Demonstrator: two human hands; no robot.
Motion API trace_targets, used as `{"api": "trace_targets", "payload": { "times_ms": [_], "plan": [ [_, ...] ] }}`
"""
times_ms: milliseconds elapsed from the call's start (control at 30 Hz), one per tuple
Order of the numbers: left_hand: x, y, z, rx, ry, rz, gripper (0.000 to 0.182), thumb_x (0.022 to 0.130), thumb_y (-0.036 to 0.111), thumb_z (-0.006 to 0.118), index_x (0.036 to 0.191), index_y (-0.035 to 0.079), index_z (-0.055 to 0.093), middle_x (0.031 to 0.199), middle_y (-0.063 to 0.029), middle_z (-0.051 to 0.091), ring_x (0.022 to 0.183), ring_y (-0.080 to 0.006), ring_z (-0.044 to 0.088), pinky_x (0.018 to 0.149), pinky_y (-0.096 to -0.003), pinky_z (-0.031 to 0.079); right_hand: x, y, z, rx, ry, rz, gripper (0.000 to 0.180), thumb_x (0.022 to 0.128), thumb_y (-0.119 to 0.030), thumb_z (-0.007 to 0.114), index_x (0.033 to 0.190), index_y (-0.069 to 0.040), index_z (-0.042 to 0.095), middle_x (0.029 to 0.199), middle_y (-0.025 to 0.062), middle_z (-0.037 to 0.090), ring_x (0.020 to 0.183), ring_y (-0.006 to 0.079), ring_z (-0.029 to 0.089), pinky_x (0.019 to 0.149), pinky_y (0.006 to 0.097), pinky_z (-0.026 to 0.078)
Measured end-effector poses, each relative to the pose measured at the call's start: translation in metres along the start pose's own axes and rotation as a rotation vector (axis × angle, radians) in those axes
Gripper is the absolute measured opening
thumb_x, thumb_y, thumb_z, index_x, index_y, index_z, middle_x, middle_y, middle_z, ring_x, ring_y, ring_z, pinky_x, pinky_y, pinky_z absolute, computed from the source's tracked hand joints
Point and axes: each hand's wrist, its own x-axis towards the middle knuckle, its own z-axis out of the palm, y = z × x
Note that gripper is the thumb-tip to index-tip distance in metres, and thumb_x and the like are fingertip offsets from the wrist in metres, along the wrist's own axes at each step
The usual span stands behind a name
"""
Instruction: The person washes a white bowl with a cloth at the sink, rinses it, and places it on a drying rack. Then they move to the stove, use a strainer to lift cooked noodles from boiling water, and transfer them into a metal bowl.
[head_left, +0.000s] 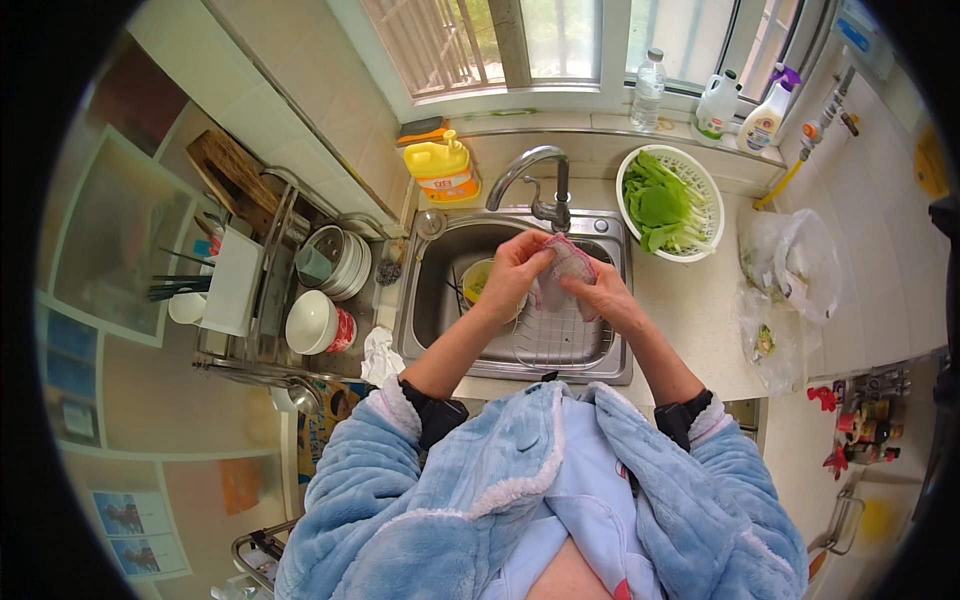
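Note:
Over the stainless steel sink (435, 349), both hands grip a thin pale dishcloth (571, 264) with a pink stitched edge. My left hand (519, 268) pinches its upper left edge between thumb and fingers. On the other side, my right hand (600, 292) has its thumb pressed on the cloth. Below the hands a wire rack (559, 337) lies in the right half of the basin. A bowl (476, 279) with something yellow-green in it stands in the basin, partly hidden by my left hand and forearm. The curved metal faucet (529, 159) rises behind the cloth; no water shows from its spout.
Right of the sink stands a white colander (705, 202) of leafy greens (656, 199), with plastic bags (795, 262) beyond. A yellow detergent jug (444, 171) is at the back left. Stacked plates (351, 266) and a white bowl (311, 322) sit left. Bottles (649, 90) line the sill.

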Motion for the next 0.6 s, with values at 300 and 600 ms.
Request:
{"api": "trace_targets", "payload": {
  "times_ms": [300, 600],
  "plan": [
    [0.033, 0.056, -0.011, 0.325, 0.192, 0.165, 0.012, 0.084, 0.004, 0.060, 0.094, 0.002, 0.065, 0.082, 0.0014, 0.059, 0.070, -0.0062, 0.052, 0.062, -0.0203, 0.042, -0.008, 0.005, -0.043, -0.361, 0.293, -0.183, 0.015, 0.080, -0.008, 0.063, 0.093, -0.001, 0.065, 0.073, 0.0032, 0.063, 0.065, 0.0095, 0.057, 0.061, 0.0259, 0.046],
    [0.097, 0.053, -0.033, 0.316, 0.065, 0.090, 0.010, 0.085, 0.003, 0.058, 0.093, 0.001, 0.064, 0.092, -0.0014, 0.062, 0.076, -0.0063, 0.056, 0.063, -0.0215, 0.046, -0.010, -0.076, -0.063, -0.227, 0.598, -0.224, 0.017, 0.082, -0.007, 0.063, 0.099, -0.003, 0.067, 0.072, -0.0039, 0.060, 0.058, 0.0038, 0.049, 0.053, 0.0171, 0.040]
  ]
}}
